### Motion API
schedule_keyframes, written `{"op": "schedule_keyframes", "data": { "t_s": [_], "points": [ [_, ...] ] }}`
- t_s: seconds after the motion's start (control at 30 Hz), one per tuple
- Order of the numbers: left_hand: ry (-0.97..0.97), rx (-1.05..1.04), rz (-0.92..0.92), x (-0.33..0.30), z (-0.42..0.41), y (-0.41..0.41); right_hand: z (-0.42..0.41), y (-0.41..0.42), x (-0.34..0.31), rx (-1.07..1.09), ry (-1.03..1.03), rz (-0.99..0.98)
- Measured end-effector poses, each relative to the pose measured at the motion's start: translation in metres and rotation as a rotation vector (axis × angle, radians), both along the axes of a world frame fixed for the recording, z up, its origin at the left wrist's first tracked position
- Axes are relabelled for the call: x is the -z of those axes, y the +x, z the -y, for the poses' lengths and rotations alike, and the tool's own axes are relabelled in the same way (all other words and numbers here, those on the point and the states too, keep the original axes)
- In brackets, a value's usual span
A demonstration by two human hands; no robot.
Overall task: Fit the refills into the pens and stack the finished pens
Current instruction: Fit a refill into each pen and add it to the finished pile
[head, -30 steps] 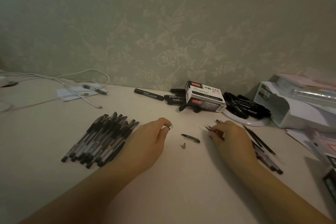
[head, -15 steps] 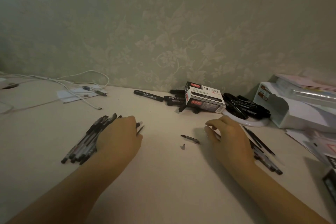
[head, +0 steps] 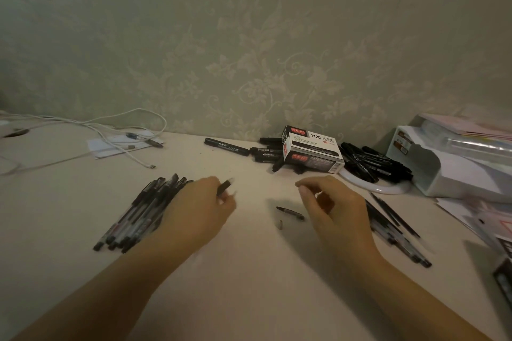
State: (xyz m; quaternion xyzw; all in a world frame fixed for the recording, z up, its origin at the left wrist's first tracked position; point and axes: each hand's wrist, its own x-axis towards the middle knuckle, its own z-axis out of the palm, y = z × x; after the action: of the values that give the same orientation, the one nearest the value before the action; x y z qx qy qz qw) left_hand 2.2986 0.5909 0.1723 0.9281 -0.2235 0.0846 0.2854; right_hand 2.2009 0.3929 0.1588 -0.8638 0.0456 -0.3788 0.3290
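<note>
While over the pen stack [head: 144, 213], left hand [head: 199, 207] gripped a pen [head: 225, 187], long way pointing up-right. Nearer that pen than right hand [head: 335, 207], half-curled by a small pen part [head: 291, 212]; hold unclear. Half a second earlier, lay flat on the stack.

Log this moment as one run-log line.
left hand: holds pen | right hand: curled, contents unclear | finished pens: stacked left
</note>
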Motion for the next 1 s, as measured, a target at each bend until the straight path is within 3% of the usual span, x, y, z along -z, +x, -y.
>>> {"op": "schedule_keyframes", "data": {
  "t_s": [0.1, 0.17, 0.23, 0.37, 0.67, 1.0],
  "points": [
    [-0.499, 0.218, -0.459, -0.007, 0.010, -0.009, -0.018, -0.001, -0.009, -0.257, 0.399, -0.173],
    [-0.645, 0.300, -0.650, -0.008, 0.014, -0.017, -0.029, -0.002, -0.008, -0.432, 0.572, -0.355],
    [-0.674, 0.338, -0.653, -0.005, 0.018, -0.024, -0.036, -0.002, -0.003, -0.550, 0.676, -0.454],
    [-0.704, 0.363, -0.633, 0.001, 0.023, -0.029, -0.039, 0.001, 0.006, -0.618, 0.867, -0.464],
    [-0.522, 0.518, -0.614, 0.010, 0.021, -0.023, -0.008, 0.003, -0.017, -0.366, 1.282, 0.082],
    [-0.564, 0.561, -0.603, 0.008, 0.020, -0.025, -0.006, 0.005, -0.013, -0.341, 1.298, 0.036]
  ]
}}
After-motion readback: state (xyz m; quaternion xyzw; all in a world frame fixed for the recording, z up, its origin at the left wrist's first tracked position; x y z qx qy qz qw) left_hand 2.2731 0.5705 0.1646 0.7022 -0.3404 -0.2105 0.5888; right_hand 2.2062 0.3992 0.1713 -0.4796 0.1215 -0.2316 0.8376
